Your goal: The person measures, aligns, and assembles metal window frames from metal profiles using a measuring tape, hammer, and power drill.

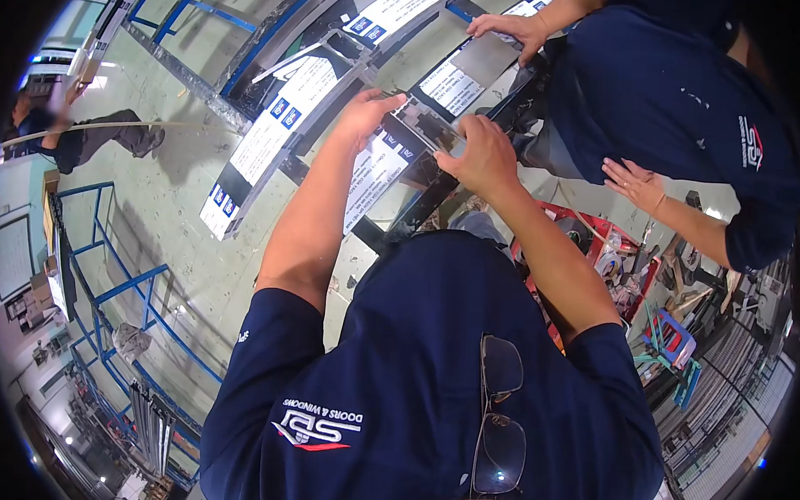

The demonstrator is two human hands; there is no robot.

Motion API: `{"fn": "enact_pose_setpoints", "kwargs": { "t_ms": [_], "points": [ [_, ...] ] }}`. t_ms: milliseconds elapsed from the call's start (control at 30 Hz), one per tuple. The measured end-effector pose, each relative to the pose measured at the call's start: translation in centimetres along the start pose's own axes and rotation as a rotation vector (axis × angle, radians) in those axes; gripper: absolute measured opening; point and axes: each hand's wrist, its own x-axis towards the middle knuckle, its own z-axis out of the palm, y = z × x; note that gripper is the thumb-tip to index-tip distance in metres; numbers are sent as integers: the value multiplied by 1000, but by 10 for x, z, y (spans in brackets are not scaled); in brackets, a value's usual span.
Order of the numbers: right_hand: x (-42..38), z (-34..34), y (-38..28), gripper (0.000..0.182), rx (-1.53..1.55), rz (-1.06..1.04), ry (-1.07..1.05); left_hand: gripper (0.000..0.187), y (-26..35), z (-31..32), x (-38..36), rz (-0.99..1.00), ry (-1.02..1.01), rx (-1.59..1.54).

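A clear-looking or shiny metal plate [431,130] lies at the joint of a profile frame, between my two hands. My left hand [366,118] is closed at the plate's left edge, its thumb stretched along the top and the fingertips hidden. On the other side, my right hand [486,156] grips the plate's right edge with bent fingers and thumb. Printed protective film covers the profile [374,183] just below the plate. Farther up, a co-worker's hand [520,34] presses on a grey flat plate [484,61] lying on another film-covered piece.
A long curved-looking film-covered profile [276,127] lies at the left. Blue metal racks [139,281] stand on the floor beyond. The co-worker [661,92] stands close at my right, near a red cart [616,249] with loose parts. Another person [78,142] is at far left.
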Motion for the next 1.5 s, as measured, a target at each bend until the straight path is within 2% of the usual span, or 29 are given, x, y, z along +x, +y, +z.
{"fn": "enact_pose_setpoints", "kwargs": {
  "t_ms": [667, 767, 833, 967, 1033, 1467, 1500],
  "points": [
    [2, 11, -5, 45, -26, 13, -1, 67, 0, 1, 4, -13, -12, 25],
    [3, 11, -4, 45, -32, 15, -10, 61, 0, 1, 3, -1, -51, 8],
    [3, 11, -4, 44, -37, 11, -9, 47, 1, 2, 4, -3, 8, 25],
    [4, 11, 1, 45, -29, -8, -7, 48, 6, 3, -3, -7, 1, 64],
    [4, 11, 2, 45, -14, -26, -2, 57, 7, 4, -5, 9, -3, 40],
    [5, 13, -6, 44, 17, -34, -7, 61, -8, -9, 10, 0, -2, 18],
    [5, 15, -7, 43, 15, -31, -10, 61, -9, -11, 12, 57, 34, 74]
  ]
}}
